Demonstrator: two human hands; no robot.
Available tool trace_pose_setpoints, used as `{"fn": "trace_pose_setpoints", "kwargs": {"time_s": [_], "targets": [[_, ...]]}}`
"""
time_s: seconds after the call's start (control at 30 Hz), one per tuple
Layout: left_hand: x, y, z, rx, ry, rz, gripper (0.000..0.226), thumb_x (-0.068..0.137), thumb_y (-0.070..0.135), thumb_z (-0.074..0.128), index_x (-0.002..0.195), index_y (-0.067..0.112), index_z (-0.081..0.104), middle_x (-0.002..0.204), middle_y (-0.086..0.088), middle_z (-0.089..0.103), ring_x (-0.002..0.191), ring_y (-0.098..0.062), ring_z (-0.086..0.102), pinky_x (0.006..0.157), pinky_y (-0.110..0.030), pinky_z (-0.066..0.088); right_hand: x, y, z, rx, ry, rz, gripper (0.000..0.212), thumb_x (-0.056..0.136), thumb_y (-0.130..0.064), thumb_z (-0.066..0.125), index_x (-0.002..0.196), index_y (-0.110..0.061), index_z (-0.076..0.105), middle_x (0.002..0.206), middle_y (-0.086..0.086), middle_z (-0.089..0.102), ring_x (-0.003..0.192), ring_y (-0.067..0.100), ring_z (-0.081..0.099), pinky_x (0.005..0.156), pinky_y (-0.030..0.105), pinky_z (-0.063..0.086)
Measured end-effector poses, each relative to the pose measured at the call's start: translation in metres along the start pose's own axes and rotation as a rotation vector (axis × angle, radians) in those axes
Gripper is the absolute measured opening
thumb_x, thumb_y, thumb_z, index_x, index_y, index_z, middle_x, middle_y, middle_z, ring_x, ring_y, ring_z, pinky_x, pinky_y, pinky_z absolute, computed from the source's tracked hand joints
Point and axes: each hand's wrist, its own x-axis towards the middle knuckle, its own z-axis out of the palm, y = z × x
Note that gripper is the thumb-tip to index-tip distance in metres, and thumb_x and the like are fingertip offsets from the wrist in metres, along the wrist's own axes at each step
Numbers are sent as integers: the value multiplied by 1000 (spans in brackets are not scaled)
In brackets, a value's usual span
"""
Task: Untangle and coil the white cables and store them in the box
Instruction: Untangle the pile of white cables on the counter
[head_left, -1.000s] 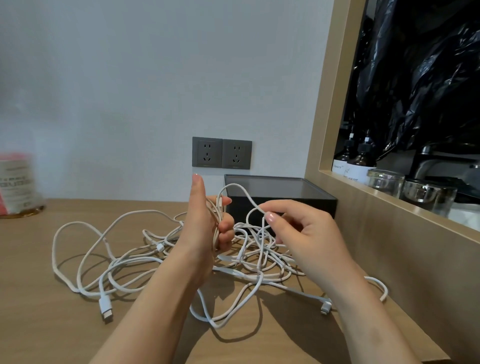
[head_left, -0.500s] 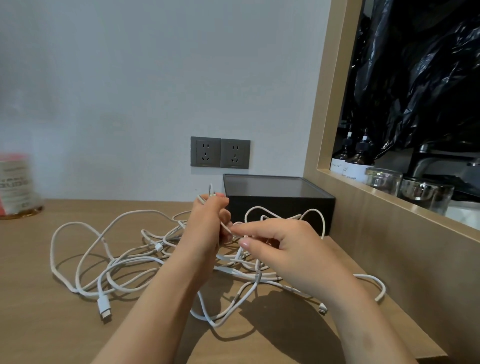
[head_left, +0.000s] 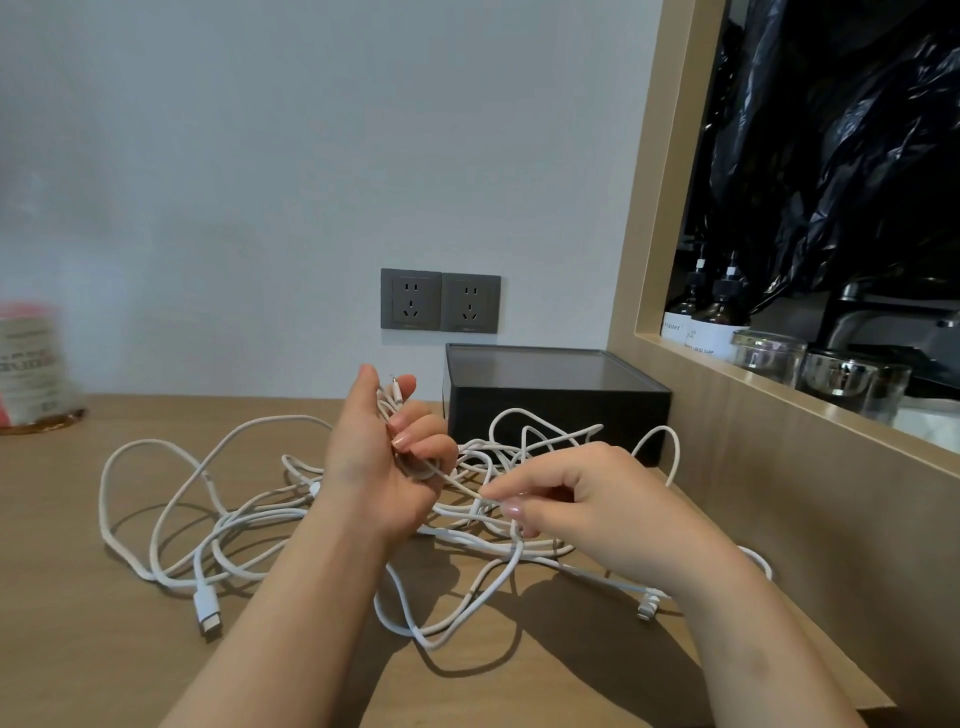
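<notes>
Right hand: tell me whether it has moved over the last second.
Yes. The right hand has dropped lower in view: its fingertips overlapped the front of the black box a second ago; now they pinch a white cable below the box's bottom edge.

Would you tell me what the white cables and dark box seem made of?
The white cables look like matte rubbery plastic sheathing, bending in soft loops. The dark box is probably rigid plastic or coated board: matte walls, smoother top with dull sheen.

One cable tangle, one box, two sockets, two bottles
</notes>
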Motion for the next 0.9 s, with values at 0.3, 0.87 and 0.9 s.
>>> {"fn": "trace_pose_setpoints", "kwargs": {"time_s": [0.3, 0.87, 0.9], "targets": [[0, 10, -1, 62, 38, 42, 47, 97, 54, 29, 76, 17, 48, 39, 8, 29, 27, -2, 23, 30, -12, 13, 0, 15, -6, -121, 123, 182, 42, 81, -55, 57, 71, -15, 64, 55, -5, 49, 52, 5, 44, 52, 18, 37], [-1, 9, 1, 239, -12, 115, 27, 99, 38, 39, 90, 15, 52, 49, 5, 35, 36, -4, 30, 33, -13, 26, 0, 15, -10, -72, 173, 62, 19, 87, -43, 56, 71, -33, 60, 61, -5, 56, 56, -2, 49, 52, 12, 40], [-2, 10, 0, 212, -16, 101, 29, 99, 39, 38, 91, 16, 52, 49, 6, 35, 37, -4, 30, 33, -13, 27, 0, 15, -10, -71, 156, 65, 18, 88, -44, 55, 73, -35, 61, 65, -5, 58, 57, -1, 50, 54, 13, 41]]}}
